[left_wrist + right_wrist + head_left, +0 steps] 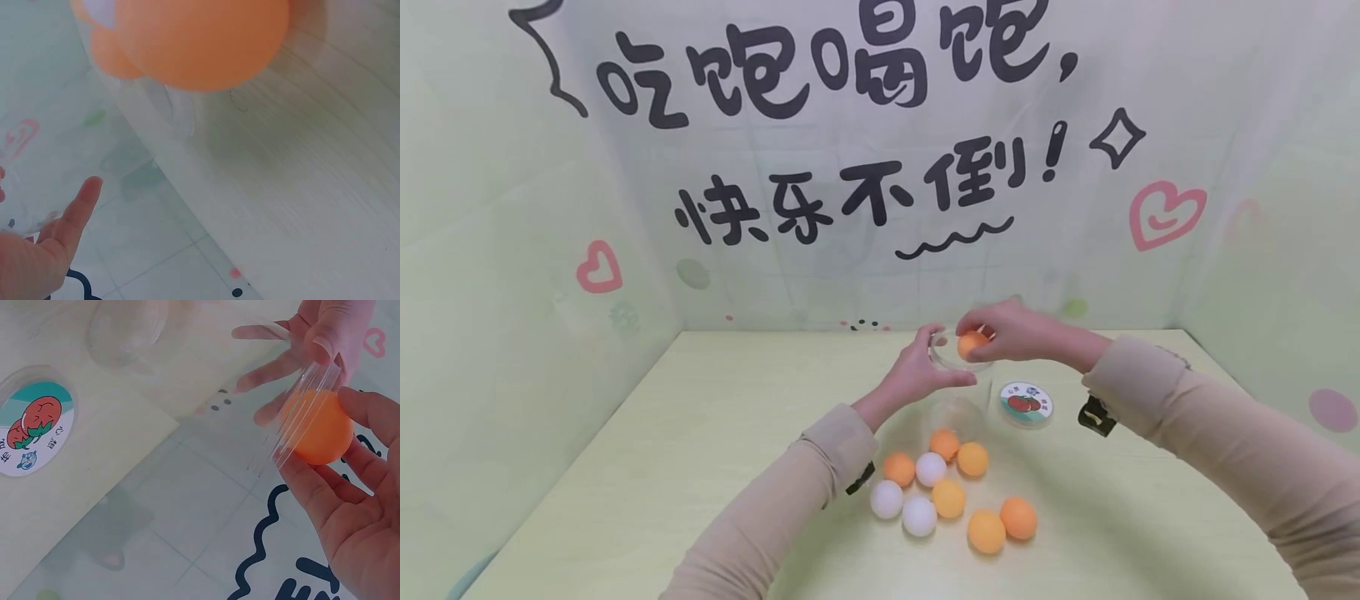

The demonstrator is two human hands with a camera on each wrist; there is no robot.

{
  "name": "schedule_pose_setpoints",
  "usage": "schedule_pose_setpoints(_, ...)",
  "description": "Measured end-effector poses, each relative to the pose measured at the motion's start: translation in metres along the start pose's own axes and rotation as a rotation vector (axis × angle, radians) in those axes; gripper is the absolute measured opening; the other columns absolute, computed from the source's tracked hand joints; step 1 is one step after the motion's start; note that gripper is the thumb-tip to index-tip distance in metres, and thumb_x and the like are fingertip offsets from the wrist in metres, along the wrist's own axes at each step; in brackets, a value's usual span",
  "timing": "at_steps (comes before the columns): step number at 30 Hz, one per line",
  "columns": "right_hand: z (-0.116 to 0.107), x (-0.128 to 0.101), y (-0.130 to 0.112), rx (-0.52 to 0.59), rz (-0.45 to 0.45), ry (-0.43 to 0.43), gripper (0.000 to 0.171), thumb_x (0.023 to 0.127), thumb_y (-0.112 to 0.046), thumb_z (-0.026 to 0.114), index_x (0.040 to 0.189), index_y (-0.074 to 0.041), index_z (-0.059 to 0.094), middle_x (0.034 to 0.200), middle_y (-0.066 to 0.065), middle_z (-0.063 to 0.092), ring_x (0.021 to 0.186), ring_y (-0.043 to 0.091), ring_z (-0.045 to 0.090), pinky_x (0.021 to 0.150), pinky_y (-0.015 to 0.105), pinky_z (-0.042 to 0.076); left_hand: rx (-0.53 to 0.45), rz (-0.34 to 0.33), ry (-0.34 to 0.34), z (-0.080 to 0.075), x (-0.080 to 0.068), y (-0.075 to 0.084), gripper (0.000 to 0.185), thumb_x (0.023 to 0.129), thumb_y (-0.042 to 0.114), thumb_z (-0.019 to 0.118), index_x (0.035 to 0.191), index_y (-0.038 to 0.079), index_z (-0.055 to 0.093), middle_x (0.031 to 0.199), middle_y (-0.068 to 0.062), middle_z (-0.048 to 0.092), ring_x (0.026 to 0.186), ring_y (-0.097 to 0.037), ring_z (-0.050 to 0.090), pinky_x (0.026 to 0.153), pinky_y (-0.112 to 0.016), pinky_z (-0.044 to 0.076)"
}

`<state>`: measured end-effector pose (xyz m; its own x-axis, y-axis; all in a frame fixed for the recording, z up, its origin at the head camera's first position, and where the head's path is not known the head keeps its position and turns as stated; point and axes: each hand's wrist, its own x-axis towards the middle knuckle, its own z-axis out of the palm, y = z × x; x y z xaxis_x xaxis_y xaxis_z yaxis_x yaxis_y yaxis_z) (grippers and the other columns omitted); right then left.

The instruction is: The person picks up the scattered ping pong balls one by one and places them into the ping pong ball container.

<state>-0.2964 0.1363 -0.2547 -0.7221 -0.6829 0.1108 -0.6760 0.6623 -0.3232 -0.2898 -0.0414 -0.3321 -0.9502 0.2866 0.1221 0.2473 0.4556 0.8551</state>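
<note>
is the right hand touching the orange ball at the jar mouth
Touching. The right wrist view shows the right hand pinching the orange ball against the jar rim.

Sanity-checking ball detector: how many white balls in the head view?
3. All lie on the table in the loose cluster: white ball in the middle, white ball at the left, white ball nearest the camera. The left arm might hide another.

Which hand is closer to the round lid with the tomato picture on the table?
The right hand. It is above and just left of the lid, pinching an orange ball at the clear jar. The left hand grips the jar's far side.
</note>
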Motion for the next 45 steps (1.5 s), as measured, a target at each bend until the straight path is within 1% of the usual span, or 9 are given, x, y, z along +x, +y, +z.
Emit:
schedule_pose_setpoints(5, 0.0, -0.002, -0.001, 0.052, 0.01, -0.019, 0.032, 0.081, -0.009, 0.065, 0.11, 0.002, 0.061, 0.109, 0.015, 0.063, 0.093, 0.026, 0.064, 0.079, 0.035, 0.052, 0.005, -0.007, -0.004, 0.0, 0.001, -0.002, 0.092, 0.068, 0.035, 0.08, 0.14, 0.012, 0.027, 0.139, -0.012, 0.042, 0.122, -0.027, 0.045, 0.097, -0.042, 0.039)
schedule_pose_setpoints(16, -0.005, -0.015, 0.002, 0.084, -0.01, 0.055, 0.026, 0.081, -0.007, 0.064, 0.106, 0.001, 0.061, 0.104, 0.016, 0.064, 0.091, 0.03, 0.063, 0.078, 0.035, 0.052, -0.026, -0.005, -0.014, 0.001, 0.001, -0.002, 0.093, 0.068, 0.034, 0.08, 0.14, 0.011, 0.026, 0.139, -0.009, 0.042, 0.122, -0.028, 0.044, 0.098, -0.042, 0.038)
schedule_pose_setpoints(22, -0.006, -0.034, -0.006, 0.075, -0.03, 0.137, 0.023, 0.079, -0.007, 0.067, 0.101, -0.002, 0.063, 0.092, 0.008, 0.063, 0.081, 0.019, 0.062, 0.07, 0.028, 0.054, -0.026, -0.006, -0.009, 0.001, 0.001, -0.001, 0.093, 0.067, 0.033, 0.081, 0.14, 0.011, 0.027, 0.138, -0.009, 0.043, 0.122, -0.029, 0.044, 0.099, -0.042, 0.037)
schedule_pose_setpoints(25, -0.002, -0.047, -0.011, 0.073, -0.056, 0.134, 0.022, 0.078, -0.007, 0.069, 0.099, -0.003, 0.064, 0.088, 0.004, 0.062, 0.076, 0.014, 0.061, 0.066, 0.024, 0.053, -0.009, -0.008, -0.001, 0.001, 0.002, -0.001, 0.093, 0.067, 0.033, 0.081, 0.139, 0.011, 0.028, 0.138, -0.01, 0.043, 0.122, -0.029, 0.044, 0.099, -0.042, 0.037)
schedule_pose_setpoints(28, 0.01, -0.061, -0.015, 0.087, -0.083, 0.11, 0.021, 0.078, -0.008, 0.069, 0.098, -0.003, 0.064, 0.087, 0.002, 0.063, 0.074, 0.013, 0.061, 0.064, 0.021, 0.052, 0.007, -0.013, 0.005, 0.001, 0.002, -0.001, 0.092, 0.066, 0.033, 0.081, 0.139, 0.011, 0.028, 0.138, -0.01, 0.044, 0.121, -0.028, 0.045, 0.098, -0.042, 0.038)
schedule_pose_setpoints(32, 0.035, -0.08, -0.017, 0.105, -0.112, 0.057, 0.023, 0.077, -0.008, 0.069, 0.099, -0.005, 0.063, 0.091, 0.001, 0.061, 0.077, 0.013, 0.058, 0.065, 0.022, 0.052, 0.007, -0.017, 0.002, 0.0, 0.002, -0.001, 0.092, 0.067, 0.031, 0.081, 0.139, 0.012, 0.028, 0.138, -0.011, 0.043, 0.12, -0.029, 0.045, 0.098, -0.043, 0.038)
schedule_pose_setpoints(39, 0.08, -0.107, -0.017, 0.105, -0.168, -0.082, 0.026, 0.076, -0.011, 0.07, 0.101, -0.009, 0.062, 0.1, -0.001, 0.058, 0.083, 0.012, 0.056, 0.068, 0.025, 0.05, -0.008, -0.021, 0.0, -0.001, 0.002, -0.002, 0.091, 0.068, 0.029, 0.081, 0.14, 0.012, 0.028, 0.139, -0.01, 0.041, 0.123, -0.029, 0.043, 0.099, -0.043, 0.037)
schedule_pose_setpoints(42, 0.094, -0.115, -0.015, 0.128, -0.158, -0.116, 0.026, 0.075, -0.01, 0.069, 0.101, -0.011, 0.062, 0.1, -0.006, 0.056, 0.083, 0.008, 0.053, 0.07, 0.025, 0.048, -0.009, -0.018, -0.003, -0.001, 0.002, -0.002, 0.091, 0.068, 0.03, 0.081, 0.14, 0.013, 0.028, 0.14, -0.009, 0.041, 0.124, -0.028, 0.042, 0.1, -0.043, 0.036)
schedule_pose_setpoints(45, 0.105, -0.12, -0.012, 0.12, -0.171, -0.119, 0.025, 0.075, -0.009, 0.068, 0.099, -0.012, 0.062, 0.098, -0.008, 0.055, 0.081, 0.002, 0.05, 0.07, 0.022, 0.046, -0.008, -0.019, -0.007, 0.0, 0.003, -0.003, 0.092, 0.067, 0.031, 0.081, 0.14, 0.013, 0.028, 0.14, -0.009, 0.041, 0.125, -0.028, 0.041, 0.1, -0.042, 0.035)
